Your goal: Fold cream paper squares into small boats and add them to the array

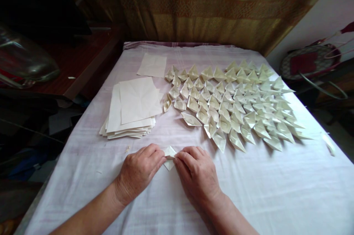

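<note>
Both my hands rest on the white cloth near the front of the table, fingers curled around a small folded white paper piece (169,156). My left hand (139,170) pinches its left side and my right hand (197,174) pinches its right side. Only the middle of the paper shows between my fingertips. Beyond my hands lies a stack of creased white paper sheets (132,109) on the left. Several finished folded paper boats (235,106) are laid out in rows on the right.
A single loose sheet (152,65) lies farther back. The table's white cloth (276,190) reaches a patterned curtain (210,10) at the back. Dark furniture (83,58) stands on the left, a round woven object (309,61) on the right.
</note>
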Tool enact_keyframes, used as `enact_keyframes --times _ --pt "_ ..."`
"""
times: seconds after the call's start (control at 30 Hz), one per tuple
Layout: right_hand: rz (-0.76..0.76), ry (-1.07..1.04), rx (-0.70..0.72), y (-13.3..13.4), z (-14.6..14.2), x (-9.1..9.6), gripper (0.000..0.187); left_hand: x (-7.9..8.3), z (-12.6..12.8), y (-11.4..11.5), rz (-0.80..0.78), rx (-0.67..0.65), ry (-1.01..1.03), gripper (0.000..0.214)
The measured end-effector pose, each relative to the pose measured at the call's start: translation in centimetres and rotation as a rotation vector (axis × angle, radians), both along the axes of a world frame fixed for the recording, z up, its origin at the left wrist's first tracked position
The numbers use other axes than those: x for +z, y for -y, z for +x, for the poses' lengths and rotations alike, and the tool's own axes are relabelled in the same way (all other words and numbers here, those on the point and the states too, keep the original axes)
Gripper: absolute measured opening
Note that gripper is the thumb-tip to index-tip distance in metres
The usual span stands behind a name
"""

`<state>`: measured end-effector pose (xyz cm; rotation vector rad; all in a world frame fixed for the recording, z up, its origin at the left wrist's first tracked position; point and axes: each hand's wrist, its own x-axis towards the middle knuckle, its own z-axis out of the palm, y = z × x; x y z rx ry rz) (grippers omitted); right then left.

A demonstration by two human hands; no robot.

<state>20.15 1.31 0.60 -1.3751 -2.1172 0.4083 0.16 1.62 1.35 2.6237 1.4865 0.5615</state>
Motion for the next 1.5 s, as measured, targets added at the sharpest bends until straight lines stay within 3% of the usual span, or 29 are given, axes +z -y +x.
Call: enact_keyframes --times 0.3,0.8,1.23,1.37,1.5 --pt "-0.024 0.062 -0.129 0.0 -1.4 0.1 0.023 -0.1 1.1 0.3 0.001 0.154 -0.141 0.033" --pt "-0.036 0.116 -0.198 -0.5 -1.8 0.0 0.021 -0.2 1.3 0.0 -0.019 0.218 -0.195 0.031" --pt "-0.106 -0.014 -0.131 -0.8 -0.8 -0.3 0.013 -0.4 0.7 -0.1 -0.090 0.189 -0.082 0.011" --pt "-0.103 -0.003 -0.148 -0.9 -1.0 -0.2 0.015 -0.9 0.6 0.2 0.004 0.057 -0.013 0.035" --pt "-0.061 0.052 -0.177 -0.9 -1.1 -0.1 0.017 -0.7 0.6 0.2 -0.053 0.071 -0.018 0.035"
